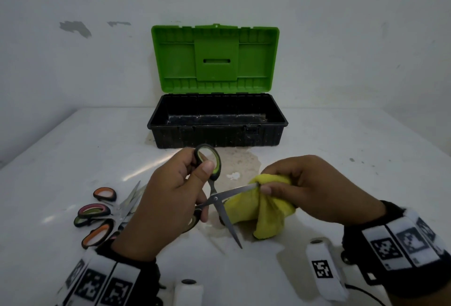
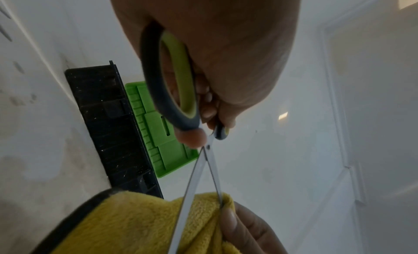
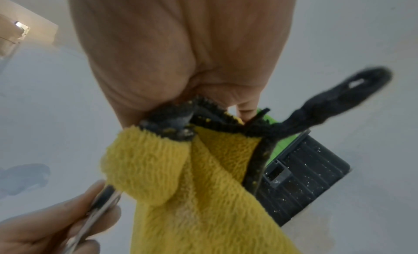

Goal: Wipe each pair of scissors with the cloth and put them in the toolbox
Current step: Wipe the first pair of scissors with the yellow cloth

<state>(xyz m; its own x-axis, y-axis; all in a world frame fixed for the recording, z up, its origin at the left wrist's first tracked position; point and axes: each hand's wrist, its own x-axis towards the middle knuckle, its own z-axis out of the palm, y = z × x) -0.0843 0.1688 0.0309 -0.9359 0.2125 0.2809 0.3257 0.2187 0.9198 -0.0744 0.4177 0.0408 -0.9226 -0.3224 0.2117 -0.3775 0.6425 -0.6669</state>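
My left hand grips the black-and-green handles of a pair of scissors above the table, blades spread apart. My right hand holds a yellow cloth and pinches it round the tip of the upper blade. The lower blade points down toward the table. In the left wrist view the scissors cross over the cloth. The right wrist view shows the cloth bunched in my palm. The toolbox, black with a green lid, stands open behind.
Several more scissors with orange, pink and green handles lie in a heap on the white table at the front left. A stained patch lies in front of the toolbox. A white wall stands directly behind the box.
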